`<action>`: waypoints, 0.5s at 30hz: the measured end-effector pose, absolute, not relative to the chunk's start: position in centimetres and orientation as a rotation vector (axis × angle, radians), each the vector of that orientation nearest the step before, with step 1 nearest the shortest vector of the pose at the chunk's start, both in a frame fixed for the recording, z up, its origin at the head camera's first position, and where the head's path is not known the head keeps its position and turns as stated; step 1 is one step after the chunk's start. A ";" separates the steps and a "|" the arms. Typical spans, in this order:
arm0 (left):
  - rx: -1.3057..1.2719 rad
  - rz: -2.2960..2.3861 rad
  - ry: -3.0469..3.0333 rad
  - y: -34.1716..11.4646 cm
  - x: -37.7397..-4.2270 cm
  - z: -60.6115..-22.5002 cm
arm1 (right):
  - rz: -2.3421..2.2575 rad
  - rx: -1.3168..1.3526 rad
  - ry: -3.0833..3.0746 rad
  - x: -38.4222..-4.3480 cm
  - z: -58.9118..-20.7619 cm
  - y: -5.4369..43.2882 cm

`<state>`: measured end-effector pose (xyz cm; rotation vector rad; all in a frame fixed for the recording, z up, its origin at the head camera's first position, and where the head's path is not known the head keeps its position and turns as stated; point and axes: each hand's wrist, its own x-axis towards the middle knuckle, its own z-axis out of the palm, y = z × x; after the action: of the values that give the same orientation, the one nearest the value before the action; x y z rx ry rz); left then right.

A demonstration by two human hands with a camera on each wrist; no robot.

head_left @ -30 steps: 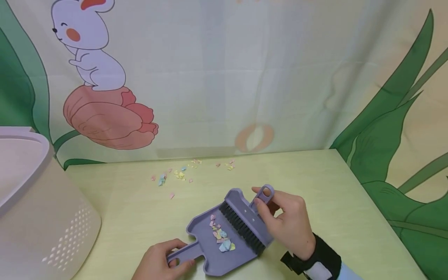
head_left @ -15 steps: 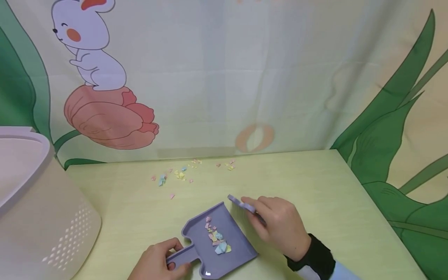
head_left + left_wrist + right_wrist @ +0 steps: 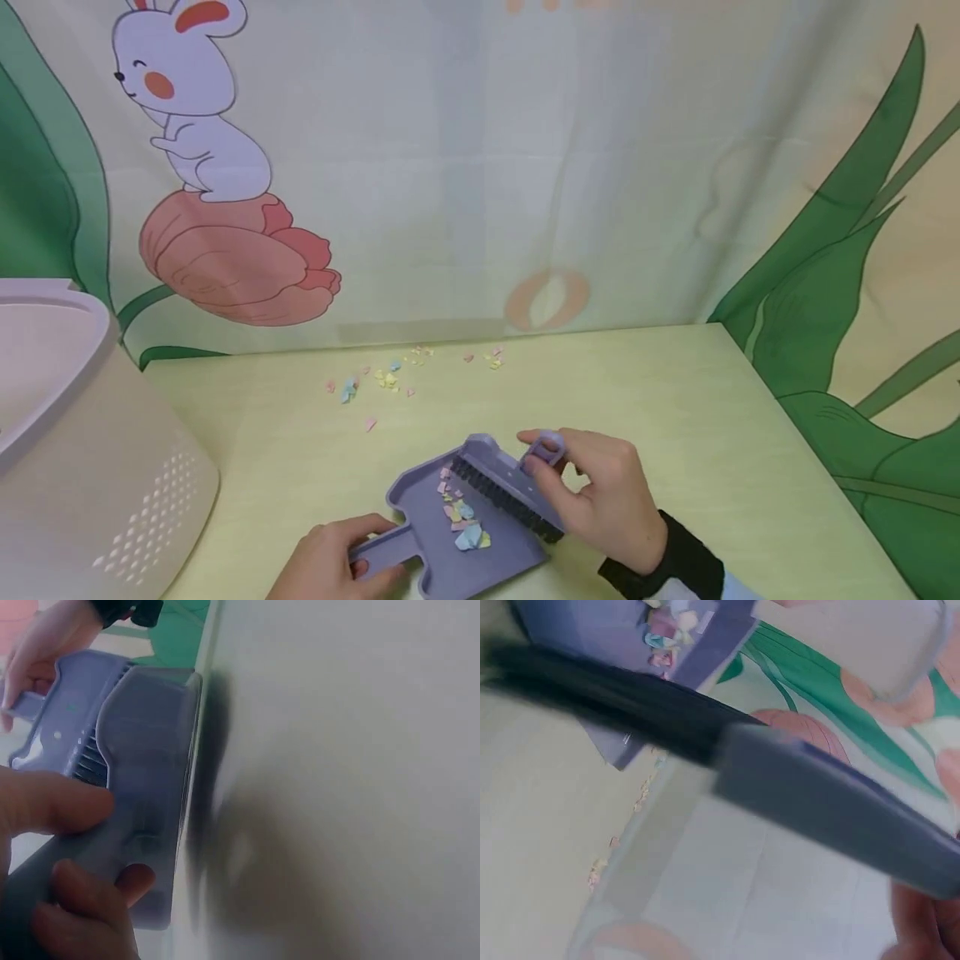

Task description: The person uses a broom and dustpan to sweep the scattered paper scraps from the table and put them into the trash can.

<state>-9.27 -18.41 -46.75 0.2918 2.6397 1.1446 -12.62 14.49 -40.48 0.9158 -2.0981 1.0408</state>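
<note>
A purple dustpan [image 3: 450, 575] lies low at the front of the table, its handle gripped by my left hand [image 3: 330, 554]. Small pink, yellow and blue paper scraps [image 3: 467, 533] form a line inside the pan. My right hand [image 3: 611, 500] pinches the looped handle of a purple brush [image 3: 517, 479], whose dark bristles lie over the pan's open side, just right of the scraps. In the left wrist view the dustpan [image 3: 146, 727] shows from its handle end, with the brush [image 3: 71, 720] beyond it. The right wrist view has the brush [image 3: 817, 802] blurred across its middle.
More paper scraps [image 3: 386, 379] are scattered toward the back of the pale table [image 3: 637, 383]. At the left stands a white bin [image 3: 90, 483] with a perforated side. A printed curtain [image 3: 420, 167] hangs along the back edge.
Half a second ago the brush was lifted and tipped right of the dustpan; now its bristles are back over the pan. The dustpan has shifted slightly left and toward me since a second ago.
</note>
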 end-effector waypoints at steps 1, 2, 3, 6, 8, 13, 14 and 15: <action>0.285 1.151 2.653 -18.5 -9.3 -46.6 | 1.090 0.862 -2.089 -12.9 -40.3 14.8; 0.281 1.159 2.667 -18.7 -9.3 -46.3 | 1.133 0.804 -2.079 -13.1 -40.2 15.0; 0.281 1.170 2.680 -18.9 -9.4 -46.1 | 1.175 0.742 -2.071 -13.4 -40.1 15.3; 0.274 1.200 2.730 -19.4 -9.5 -45.1 | 1.320 0.568 -2.038 -14.0 -39.8 16.1; 0.271 1.212 2.774 -19.9 -9.4 -44.5 | 1.413 0.472 -2.001 -14.4 -39.8 16.5; 0.230 1.181 2.900 -21.3 -9.4 -42.8 | 1.598 0.296 -1.947 -15.3 -39.9 17.1; 0.218 1.169 2.918 -21.7 -9.4 -42.4 | 1.617 0.278 -1.952 -15.5 -40.0 17.2; 0.216 1.158 2.938 -22.1 -9.4 -42.1 | 1.634 0.263 -1.960 -15.6 -40.1 17.3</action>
<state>-9.36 -22.07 -42.11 0.2162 2.9379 1.1578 -15.60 17.27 -40.13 0.2626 -1.9602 1.6339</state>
